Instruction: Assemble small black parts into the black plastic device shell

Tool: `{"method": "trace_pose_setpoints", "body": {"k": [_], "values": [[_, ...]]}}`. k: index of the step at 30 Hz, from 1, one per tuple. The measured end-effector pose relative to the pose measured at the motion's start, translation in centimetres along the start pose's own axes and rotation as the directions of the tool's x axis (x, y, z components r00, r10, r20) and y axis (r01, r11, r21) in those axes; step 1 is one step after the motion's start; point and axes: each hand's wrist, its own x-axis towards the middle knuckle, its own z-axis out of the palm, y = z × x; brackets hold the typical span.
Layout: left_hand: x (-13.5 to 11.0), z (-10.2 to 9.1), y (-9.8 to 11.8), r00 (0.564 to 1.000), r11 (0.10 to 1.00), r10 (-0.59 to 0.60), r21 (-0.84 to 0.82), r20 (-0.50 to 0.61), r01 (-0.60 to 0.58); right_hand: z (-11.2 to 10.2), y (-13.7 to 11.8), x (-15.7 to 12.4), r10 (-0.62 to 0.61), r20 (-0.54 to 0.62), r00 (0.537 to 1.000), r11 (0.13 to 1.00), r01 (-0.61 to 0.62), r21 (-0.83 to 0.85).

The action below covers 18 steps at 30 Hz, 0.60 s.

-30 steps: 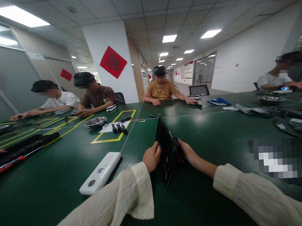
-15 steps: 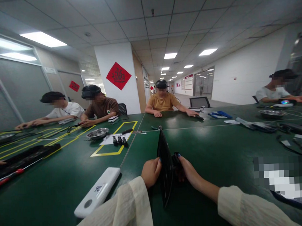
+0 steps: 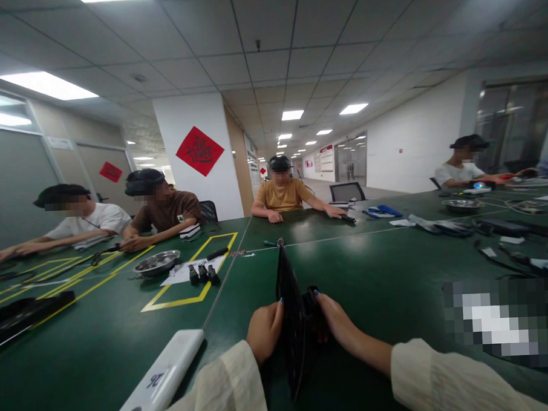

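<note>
A thin black panel [image 3: 288,302] stands on edge on the green table [image 3: 385,267], running away from me. My left hand [image 3: 264,330] is curled against its left face, fingers closed on it. My right hand [image 3: 335,324] presses the right face, fingers wrapped round a small black part [image 3: 313,301] fixed to the panel. Both sleeves are cream. A white power bank [image 3: 159,383] lies flat to the left of my left arm.
A metal bowl [image 3: 157,263], paper and small black parts [image 3: 200,273] sit in a yellow-taped box ahead left. Several people sit around the far and side edges. Black cables and tools [image 3: 488,232] litter the right side. A black tray [image 3: 19,313] lies at left.
The view has tilted up and swung slightly right; my hands and the panel sit lower in the picture. My grip on the panel looks unchanged.
</note>
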Motion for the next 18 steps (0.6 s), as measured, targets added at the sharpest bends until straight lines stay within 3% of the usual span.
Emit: {"method": "trace_pose_setpoints", "body": {"k": [5, 10, 18], "values": [[0.23, 0.18, -0.16, 0.998, 0.999, -0.048, 0.018, -0.037, 0.048, 0.41, -0.19, -0.12, -0.027, -0.069, 0.997, 0.999, 0.025, -0.024], [0.17, 0.09, -0.31, 0.987, 0.985, -0.153, 0.081, -0.039, 0.156, 0.61, -0.43, -0.14, -0.013, -0.047, 0.999, 0.998, 0.010, -0.068], [-0.34, -0.05, -0.06, 0.991, 0.988, -0.131, 0.085, -0.007, 0.131, 0.14, -0.63, -0.67, 0.009, 0.001, 1.000, 0.997, -0.009, -0.080]]}}
